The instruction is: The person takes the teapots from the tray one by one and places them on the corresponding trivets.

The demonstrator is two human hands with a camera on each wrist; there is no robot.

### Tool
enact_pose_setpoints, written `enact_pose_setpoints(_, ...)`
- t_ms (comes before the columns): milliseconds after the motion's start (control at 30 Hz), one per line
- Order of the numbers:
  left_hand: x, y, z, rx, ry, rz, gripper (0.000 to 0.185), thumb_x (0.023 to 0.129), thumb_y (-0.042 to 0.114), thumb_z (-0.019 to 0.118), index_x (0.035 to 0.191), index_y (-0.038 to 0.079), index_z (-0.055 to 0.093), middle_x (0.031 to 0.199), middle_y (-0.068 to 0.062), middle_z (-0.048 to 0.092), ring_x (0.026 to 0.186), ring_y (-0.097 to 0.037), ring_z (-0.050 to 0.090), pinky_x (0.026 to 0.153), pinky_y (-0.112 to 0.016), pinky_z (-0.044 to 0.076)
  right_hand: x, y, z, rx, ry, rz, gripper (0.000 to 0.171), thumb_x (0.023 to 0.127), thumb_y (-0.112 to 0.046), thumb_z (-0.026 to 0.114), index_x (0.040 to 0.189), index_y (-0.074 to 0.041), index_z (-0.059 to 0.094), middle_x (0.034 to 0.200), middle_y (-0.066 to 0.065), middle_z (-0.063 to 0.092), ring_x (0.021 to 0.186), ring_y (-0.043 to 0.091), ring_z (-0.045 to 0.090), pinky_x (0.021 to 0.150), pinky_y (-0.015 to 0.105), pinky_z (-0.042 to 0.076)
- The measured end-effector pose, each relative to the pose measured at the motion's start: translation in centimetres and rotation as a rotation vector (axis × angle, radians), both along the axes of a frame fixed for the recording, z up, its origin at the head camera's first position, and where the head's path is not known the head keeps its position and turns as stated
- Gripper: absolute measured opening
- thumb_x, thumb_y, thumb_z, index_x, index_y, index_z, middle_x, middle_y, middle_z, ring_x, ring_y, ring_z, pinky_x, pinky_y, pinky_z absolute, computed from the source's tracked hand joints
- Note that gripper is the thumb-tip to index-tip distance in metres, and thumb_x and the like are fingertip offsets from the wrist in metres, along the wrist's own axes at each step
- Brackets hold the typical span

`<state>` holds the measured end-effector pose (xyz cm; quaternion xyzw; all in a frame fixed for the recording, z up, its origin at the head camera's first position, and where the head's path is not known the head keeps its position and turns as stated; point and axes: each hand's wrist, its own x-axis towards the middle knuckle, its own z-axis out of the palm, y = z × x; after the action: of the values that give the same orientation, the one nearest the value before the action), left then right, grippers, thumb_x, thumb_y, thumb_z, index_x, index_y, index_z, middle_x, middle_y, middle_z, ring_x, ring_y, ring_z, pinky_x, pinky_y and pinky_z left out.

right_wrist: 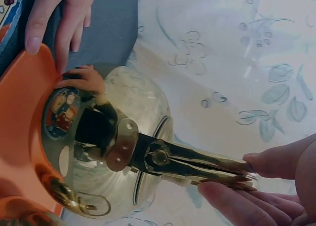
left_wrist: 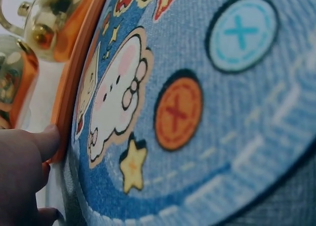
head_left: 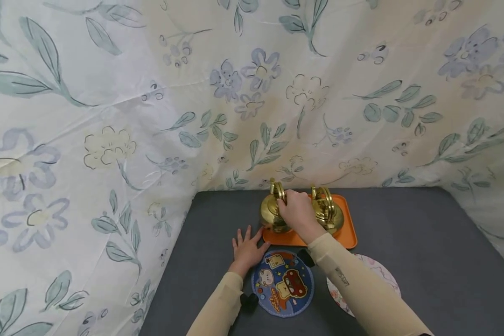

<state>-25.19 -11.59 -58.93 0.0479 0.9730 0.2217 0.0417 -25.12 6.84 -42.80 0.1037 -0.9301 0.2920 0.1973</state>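
Observation:
A shiny brass-coloured teapot [head_left: 270,211] stands at the left end of an orange tray [head_left: 351,233]. My right hand [head_left: 299,211] grips its raised handle, thumb on one side and fingers on the other, plain in the right wrist view. A second brass teapot [head_left: 335,219] sits on the tray's right part, partly behind the right hand. My left hand [head_left: 248,251] lies by the tray's near left corner with fingers spread. In the left wrist view, the left thumb [left_wrist: 48,139] touches the tray's edge.
A round blue cartoon mat [head_left: 304,298] lies just in front of the tray. Right of it, a pale pink patterned round mat [head_left: 388,275] is partly covered by the right forearm. The dark grey tabletop [head_left: 424,242] meets a floral cloth [head_left: 252,154] at the back and sides.

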Motion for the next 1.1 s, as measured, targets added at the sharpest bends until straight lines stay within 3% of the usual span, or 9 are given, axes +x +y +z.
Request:
enact_pose_setpoints(100, 0.1, 0.1, -0.1, -0.008, 0.011, -0.001, 0.064, 0.099, 0.060, 0.051, 0.155, 0.033, 0.042, 0.167, -0.014, 0.024, 0.153, -0.049, 0.008, 0.118, -0.070, 0.012, 0.7, 0.3, 0.3, -0.022, 0.008, 0.006, 0.025, 0.096, -0.015, 0.069, 0.075, -0.003, 0.062, 0.054, 0.004, 0.052, 0.039, 0.014, 0.045, 0.040, 0.026, 0.034)
enact_pose_setpoints(267, 0.2, 0.1, 0.3, 0.004, 0.025, 0.004, 0.063, 0.099, 0.059, 0.053, 0.155, 0.031, 0.044, 0.166, -0.016, 0.026, 0.152, -0.051, 0.010, 0.117, -0.071, 0.014, 1.3, 0.6, 1.0, -0.030, 0.016, 0.006, 0.023, 0.096, -0.015, 0.069, 0.079, -0.001, 0.064, 0.056, 0.004, 0.054, 0.040, 0.013, 0.046, 0.039, 0.025, 0.035)
enact_pose_setpoints(600, 0.4, 0.6, 0.5, 0.068, -0.002, 0.006, 0.063, 0.100, 0.057, 0.054, 0.155, 0.030, 0.043, 0.166, -0.018, 0.023, 0.152, -0.053, 0.005, 0.116, -0.074, 0.009, 2.3, 1.6, 2.0, -0.042, 0.036, 0.010, 0.022, 0.095, -0.014, 0.070, 0.078, -0.002, 0.064, 0.055, 0.003, 0.052, 0.040, 0.013, 0.044, 0.040, 0.026, 0.035)
enact_pose_setpoints(900, 0.3, 0.7, 0.6, 0.095, -0.016, 0.016, 0.063, 0.099, 0.055, 0.056, 0.156, 0.031, 0.042, 0.166, -0.019, 0.022, 0.152, -0.053, 0.003, 0.115, -0.075, 0.007, 3.4, 2.2, 2.8, -0.081, 0.038, 0.019, 0.019, 0.095, -0.013, 0.071, 0.094, 0.005, 0.070, 0.064, 0.007, 0.062, 0.044, 0.012, 0.048, 0.044, 0.026, 0.039)
enact_pose_setpoints(1100, 0.1, 0.6, 0.4, 0.067, -0.018, 0.013, 0.065, 0.099, 0.057, 0.055, 0.157, 0.033, 0.039, 0.166, -0.019, 0.022, 0.152, -0.053, 0.004, 0.115, -0.075, 0.008, 4.3, 2.5, 3.2, -0.087, 0.030, 0.011, 0.018, 0.095, -0.014, 0.070, 0.093, 0.004, 0.069, 0.060, 0.004, 0.057, 0.043, 0.011, 0.044, 0.043, 0.026, 0.036)
